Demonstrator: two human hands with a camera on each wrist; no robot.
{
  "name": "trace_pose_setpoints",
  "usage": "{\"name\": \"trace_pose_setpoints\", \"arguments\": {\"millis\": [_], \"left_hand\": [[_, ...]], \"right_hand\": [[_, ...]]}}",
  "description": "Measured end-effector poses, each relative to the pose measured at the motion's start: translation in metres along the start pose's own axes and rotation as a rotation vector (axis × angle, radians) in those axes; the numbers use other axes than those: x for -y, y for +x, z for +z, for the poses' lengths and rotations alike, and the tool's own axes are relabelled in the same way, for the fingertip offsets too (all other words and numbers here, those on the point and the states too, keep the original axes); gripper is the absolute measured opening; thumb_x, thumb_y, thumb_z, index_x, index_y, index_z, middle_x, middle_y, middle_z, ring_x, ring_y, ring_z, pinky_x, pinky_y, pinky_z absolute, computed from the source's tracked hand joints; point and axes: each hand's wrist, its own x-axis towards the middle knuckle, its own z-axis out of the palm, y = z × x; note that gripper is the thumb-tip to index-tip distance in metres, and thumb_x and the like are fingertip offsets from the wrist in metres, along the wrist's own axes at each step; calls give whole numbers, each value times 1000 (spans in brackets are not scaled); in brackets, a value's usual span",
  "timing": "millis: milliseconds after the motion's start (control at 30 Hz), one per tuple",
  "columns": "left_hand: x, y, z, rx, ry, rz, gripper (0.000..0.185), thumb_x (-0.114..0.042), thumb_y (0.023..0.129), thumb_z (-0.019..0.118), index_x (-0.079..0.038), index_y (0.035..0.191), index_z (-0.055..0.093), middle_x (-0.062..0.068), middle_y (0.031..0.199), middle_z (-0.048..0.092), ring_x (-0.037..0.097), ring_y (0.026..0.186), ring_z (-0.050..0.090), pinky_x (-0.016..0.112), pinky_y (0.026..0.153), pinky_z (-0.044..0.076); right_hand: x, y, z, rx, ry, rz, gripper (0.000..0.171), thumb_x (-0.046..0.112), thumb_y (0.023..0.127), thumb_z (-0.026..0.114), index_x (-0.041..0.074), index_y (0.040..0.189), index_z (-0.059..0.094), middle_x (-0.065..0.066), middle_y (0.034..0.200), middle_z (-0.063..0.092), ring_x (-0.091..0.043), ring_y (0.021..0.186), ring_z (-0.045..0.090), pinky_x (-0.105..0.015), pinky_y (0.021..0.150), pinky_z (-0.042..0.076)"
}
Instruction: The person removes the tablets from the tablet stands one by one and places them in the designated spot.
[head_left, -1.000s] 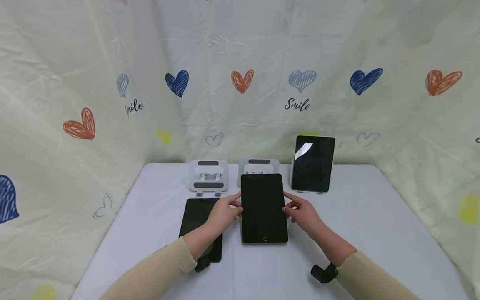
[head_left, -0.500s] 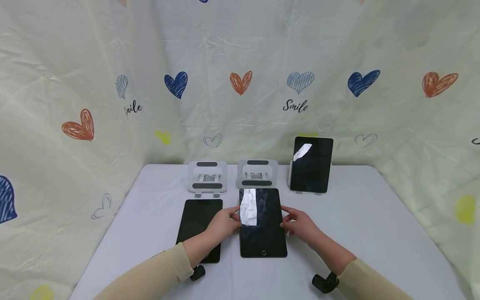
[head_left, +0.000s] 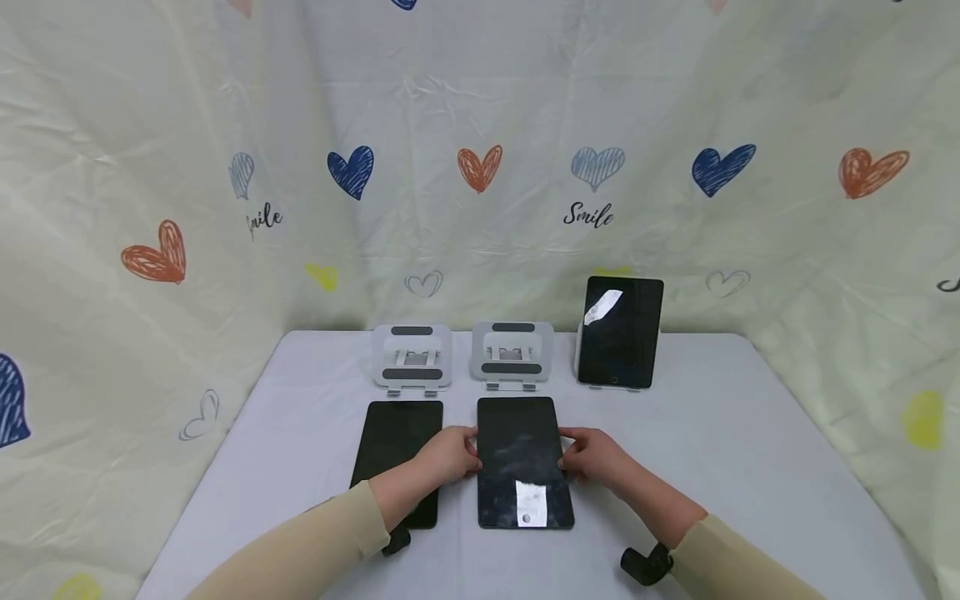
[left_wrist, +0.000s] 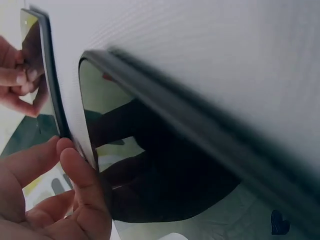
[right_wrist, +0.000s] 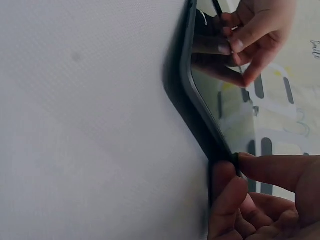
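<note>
your left hand (head_left: 450, 456) pinches the left long edge of the middle tablet (head_left: 517, 450), and your right hand (head_left: 596, 457) pinches its right long edge, so both hands are gripping the one tablet. it sits screen up, low over the bench (head_left: 720, 442) and in front of the middle stand (head_left: 512, 350), its far end near the stand's foot. you cannot tell from these views whether its whole underside touches the bench. a bright white reflection covers the round button at its near end.

to its left, the left tablet (head_left: 393, 433) lies screen up on the bench, in front of the left stand (head_left: 412, 358); your left forearm crosses over part of it. both of these stands are white with grey pads, and they stand side by side with a gap between them. farther right, the right tablet (head_left: 621, 333) leans back upright on a third stand, mostly hidden behind it, with a pale reflection near its upper left corner.

you wear beige sleeves (head_left: 738, 558), and a black device (head_left: 647, 565) shows at your right wrist. behind the bench hangs a pale cloth (head_left: 465, 83) printed with hearts and the word "smile".
</note>
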Motion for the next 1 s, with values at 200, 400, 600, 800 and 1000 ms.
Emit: {"name": "trace_pose_setpoints", "arguments": {"millis": [200,400,600,800,1000], "left_hand": [[-5,0,0,1,55,4,63,-5,87,73,6,143,47,2,66,57,15,54,49,29,52,37],[-8,-1,2,-25,104,-4,59,-6,86,74,6,139,51,3,63,57,17,53,49,29,51,37],[-5,-1,5,-23,146,10,58,-7,87,73,6,139,52,2,63,56,17,55,49,29,52,37],[-4,0,5,-26,152,20,58,-8,87,73,6,139,52,2,64,56,17,56,50,29,52,38],[-6,1,3,8,107,-34,59,-16,90,72,5,141,50,3,66,59,16,56,54,31,55,41]], "right_hand": [[4,0,-4,22,-54,-11,58,4,87,71,-2,141,51,-8,80,59,-21,64,56,-31,58,49],[3,3,-2,10,-78,-2,59,2,86,73,-3,140,52,-8,78,58,-19,59,55,-28,55,47],[0,3,0,21,-110,11,60,4,86,74,0,142,51,-8,76,58,-19,59,56,-27,55,48],[3,1,-2,17,-129,13,59,7,86,76,1,140,54,-7,79,59,-20,60,57,-28,56,49],[3,3,-4,14,-135,16,57,10,86,76,4,138,55,-8,79,59,-20,60,58,-28,56,49]]}}
